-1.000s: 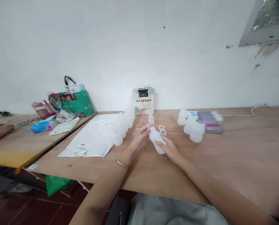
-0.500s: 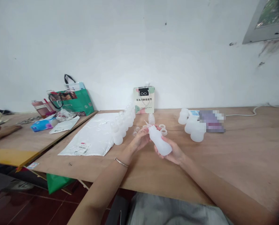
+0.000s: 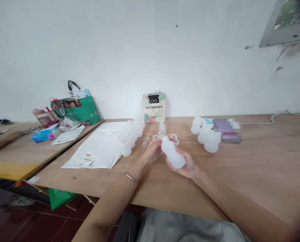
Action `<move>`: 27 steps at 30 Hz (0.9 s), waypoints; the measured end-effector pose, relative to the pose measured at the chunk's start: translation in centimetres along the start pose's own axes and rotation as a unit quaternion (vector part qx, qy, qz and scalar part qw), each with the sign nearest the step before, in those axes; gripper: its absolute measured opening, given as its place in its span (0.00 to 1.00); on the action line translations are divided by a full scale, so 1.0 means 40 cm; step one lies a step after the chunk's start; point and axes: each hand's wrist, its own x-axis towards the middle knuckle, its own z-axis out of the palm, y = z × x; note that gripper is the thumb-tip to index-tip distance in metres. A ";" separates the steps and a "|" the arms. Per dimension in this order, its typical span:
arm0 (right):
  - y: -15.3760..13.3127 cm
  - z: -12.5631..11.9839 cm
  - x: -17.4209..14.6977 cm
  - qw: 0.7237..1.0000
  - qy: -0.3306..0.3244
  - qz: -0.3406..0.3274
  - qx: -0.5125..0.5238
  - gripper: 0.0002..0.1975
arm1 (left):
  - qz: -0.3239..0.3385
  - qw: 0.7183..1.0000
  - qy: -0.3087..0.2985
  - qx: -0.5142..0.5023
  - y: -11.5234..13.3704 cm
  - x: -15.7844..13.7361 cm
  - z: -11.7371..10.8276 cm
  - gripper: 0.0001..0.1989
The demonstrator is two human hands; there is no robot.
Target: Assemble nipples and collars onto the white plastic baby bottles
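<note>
A frosted white baby bottle is tilted in front of me, its neck pointing up and to the left. My right hand is wrapped round its body. At the neck, the fingers of my left hand are closed, and a thin, pale translucent piece juts up beside them; what it is I cannot make out. Just beyond my hands lie clear bottle nipples, white collar rings and a clear dome cap.
Left of my hands stands a row of capped bottles beside a white plastic mailer. Several uncapped bottles stand on the right, near a blurred purple item. A paper bag is at the wall. A co-worker's arm rests at far left.
The bottle and both hands stay nearly in place. My left fingers have shifted slightly at the neck. The co-worker's arm at far left has moved a little, and the view has shifted slightly.
</note>
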 end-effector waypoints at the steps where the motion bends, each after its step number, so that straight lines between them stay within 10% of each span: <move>1: 0.000 0.000 -0.001 1.000 -0.009 0.001 0.008 0.24 | -0.002 1.000 -0.006 0.001 0.001 -0.001 0.000 0.24; 18: 0.051 -0.058 0.045 0.956 0.130 -0.137 -0.225 0.27 | 0.014 1.000 0.022 -0.004 -0.017 0.020 -0.014 0.24; 27: 0.044 -0.045 0.037 0.964 0.099 -0.131 -0.208 0.28 | 0.044 0.993 0.024 0.110 -0.024 0.016 -0.024 0.16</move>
